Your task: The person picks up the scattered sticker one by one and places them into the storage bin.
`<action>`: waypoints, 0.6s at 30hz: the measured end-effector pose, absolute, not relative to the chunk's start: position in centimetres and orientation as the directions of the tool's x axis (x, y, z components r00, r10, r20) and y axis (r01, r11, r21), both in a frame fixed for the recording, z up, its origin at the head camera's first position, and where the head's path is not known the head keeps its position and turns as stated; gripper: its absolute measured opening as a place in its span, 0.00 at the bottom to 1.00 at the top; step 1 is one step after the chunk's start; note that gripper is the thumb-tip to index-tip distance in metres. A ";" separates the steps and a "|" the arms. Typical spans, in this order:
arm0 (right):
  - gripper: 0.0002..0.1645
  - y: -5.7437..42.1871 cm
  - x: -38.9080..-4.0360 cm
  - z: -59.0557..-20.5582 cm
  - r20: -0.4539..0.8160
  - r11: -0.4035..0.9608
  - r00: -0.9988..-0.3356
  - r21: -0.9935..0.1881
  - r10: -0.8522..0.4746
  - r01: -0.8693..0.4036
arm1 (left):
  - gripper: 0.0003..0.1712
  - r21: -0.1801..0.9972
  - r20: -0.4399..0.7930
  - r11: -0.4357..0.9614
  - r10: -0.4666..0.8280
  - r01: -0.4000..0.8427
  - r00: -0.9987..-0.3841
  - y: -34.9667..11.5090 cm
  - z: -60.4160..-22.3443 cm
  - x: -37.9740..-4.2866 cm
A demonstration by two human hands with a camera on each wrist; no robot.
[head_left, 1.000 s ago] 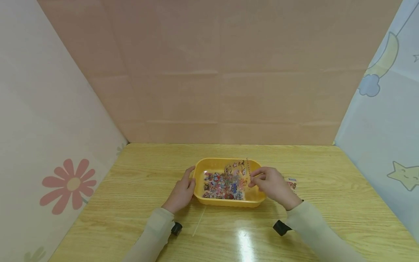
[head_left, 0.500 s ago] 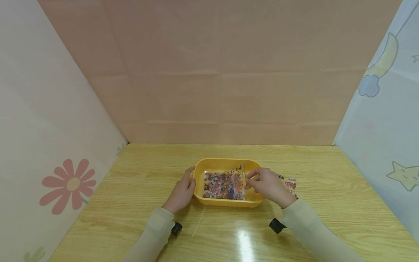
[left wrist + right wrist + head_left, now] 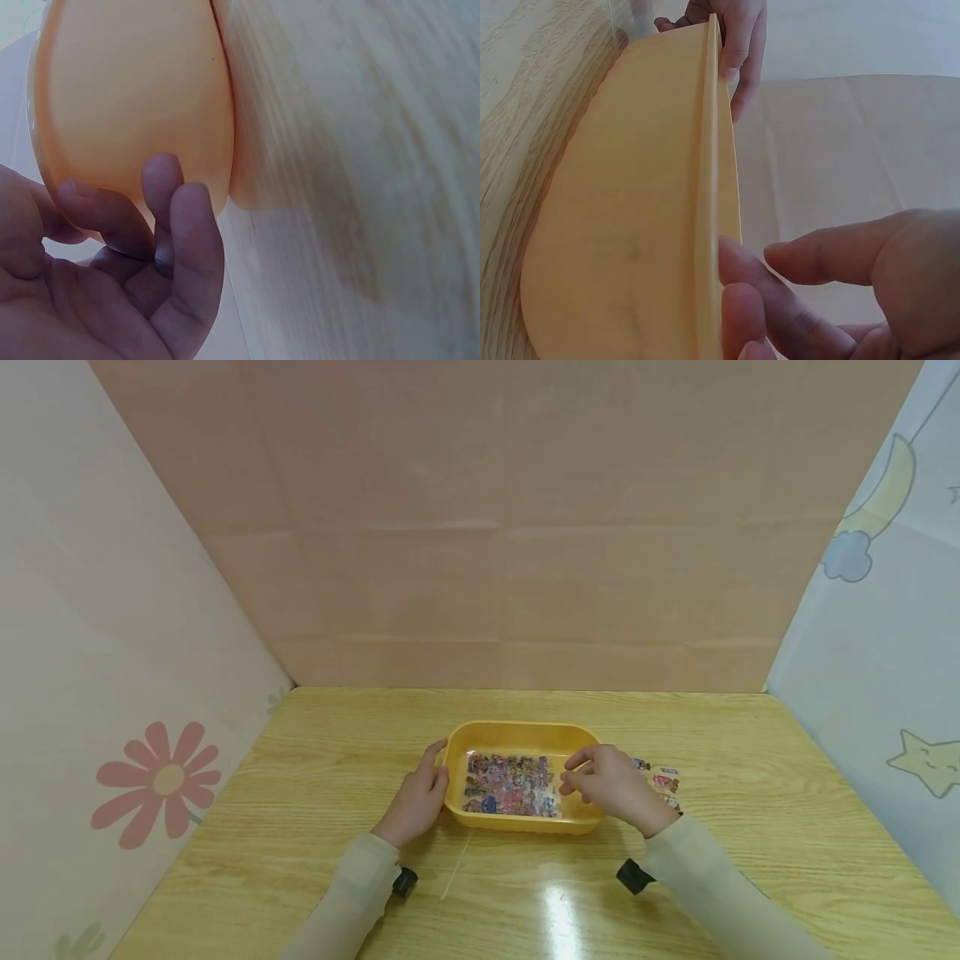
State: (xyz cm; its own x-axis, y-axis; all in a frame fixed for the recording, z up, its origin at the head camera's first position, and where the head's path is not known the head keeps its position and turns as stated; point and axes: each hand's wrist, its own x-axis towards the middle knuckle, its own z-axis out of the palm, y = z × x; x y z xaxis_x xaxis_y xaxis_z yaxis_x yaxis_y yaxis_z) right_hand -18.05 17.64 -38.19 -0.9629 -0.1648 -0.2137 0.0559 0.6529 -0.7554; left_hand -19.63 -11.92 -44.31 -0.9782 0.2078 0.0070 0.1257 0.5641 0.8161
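A yellow plastic tray (image 3: 521,825) with a raised rim stands on the table. Inside it, towards the left, clear sticker sheets (image 3: 510,785) printed with small colourful cartoon figures lie flat, one over another. My left hand (image 3: 416,799) grips the tray's left end; the left wrist view shows its fingers bent against the outer wall. Over the tray's right part hovers my right hand (image 3: 611,785), its fingers loosely bent. Thumb and forefinger stand apart with nothing between them in the right wrist view. More sticker sheets (image 3: 666,783) lie right of the tray, partly hidden by that hand.
The wood-grain table (image 3: 360,727) runs back to a plain beige wall covering (image 3: 495,568). Patterned panels stand at both sides, with a flower (image 3: 167,781) on the left and a star (image 3: 928,763) on the right. A thin pale strip (image 3: 456,867) lies before the tray.
A sticker sheet that my right hand held tilted over the tray was lowered and let go; it now lies flat on the others. My right hand shifted slightly left. The left hand stayed put.
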 end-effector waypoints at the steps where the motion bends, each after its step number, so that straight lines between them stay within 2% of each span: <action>1: 0.16 17.7 -18.0 -38.2 -0.214 0.648 -0.963 -0.759 -0.165 0.058 | 0.29 0.816 0.007 0.564 0.207 0.126 -0.978 -11.9 -44.3 -19.6; 9: 0.17 18.3 -17.8 -38.4 -0.184 0.609 -0.972 -0.791 -0.146 0.058 | 0.29 0.814 -0.019 0.574 0.191 0.096 -0.981 -11.9 -44.4 -19.6; 18: 0.10 20.6 -18.2 -38.9 0.001 0.599 -0.998 -0.800 -0.068 -0.042 | 0.29 0.814 -0.007 0.571 0.198 0.109 -0.980 -11.9 -44.4 -19.6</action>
